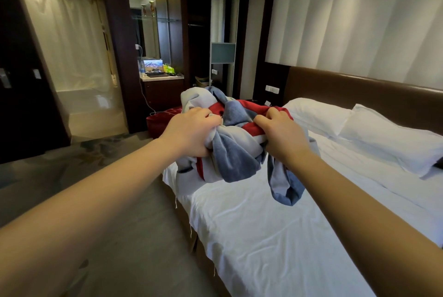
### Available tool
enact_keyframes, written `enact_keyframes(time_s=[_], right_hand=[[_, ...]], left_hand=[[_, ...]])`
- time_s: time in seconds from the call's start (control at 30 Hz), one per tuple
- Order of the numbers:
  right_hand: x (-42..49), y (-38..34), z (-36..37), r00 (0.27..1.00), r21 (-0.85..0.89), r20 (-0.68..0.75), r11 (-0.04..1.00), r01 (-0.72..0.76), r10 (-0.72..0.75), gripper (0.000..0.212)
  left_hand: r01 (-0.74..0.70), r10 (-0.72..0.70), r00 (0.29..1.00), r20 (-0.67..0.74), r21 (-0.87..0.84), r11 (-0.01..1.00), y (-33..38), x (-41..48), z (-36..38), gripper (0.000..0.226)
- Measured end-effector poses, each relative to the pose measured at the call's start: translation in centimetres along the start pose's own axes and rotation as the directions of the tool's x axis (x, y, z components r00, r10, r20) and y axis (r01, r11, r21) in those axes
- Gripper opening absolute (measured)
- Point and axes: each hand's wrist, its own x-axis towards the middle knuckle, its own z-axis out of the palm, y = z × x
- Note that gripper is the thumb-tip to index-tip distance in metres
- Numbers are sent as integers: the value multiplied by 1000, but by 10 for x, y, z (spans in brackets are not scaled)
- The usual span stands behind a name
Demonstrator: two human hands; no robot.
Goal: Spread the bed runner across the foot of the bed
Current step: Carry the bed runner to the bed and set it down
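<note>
The bed runner [236, 138] is a bunched cloth of grey, blue and red patches, held up over the bed's far left corner. My left hand [189, 132] grips a fistful of its left side. My right hand [281, 134] grips the red and grey part on its right. A blue and grey loop of it hangs down toward the white sheet of the bed [275, 236]. Most of the runner's length is hidden in the folds.
Two white pillows [393, 140] lie against the brown headboard [359, 95] at the right. A red seat [159, 119] stands on the carpet beyond the bed's corner. Behind it is a dark cabinet with a laptop [154, 67]. Carpeted floor runs along the bed's left side.
</note>
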Motion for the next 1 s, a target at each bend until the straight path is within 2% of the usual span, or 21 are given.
enact_keyframes(time_s=[0.7,1.0], right_hand=[[194,48,107,996,-41,48,997,-71,73,60],[251,34,150,974,-91,62,973,-212,218,58]], left_hand=[[-47,47,999,7,7,999,-124,169,127,47],[-185,183,982,-47,-60,981,-191,222,185,43]])
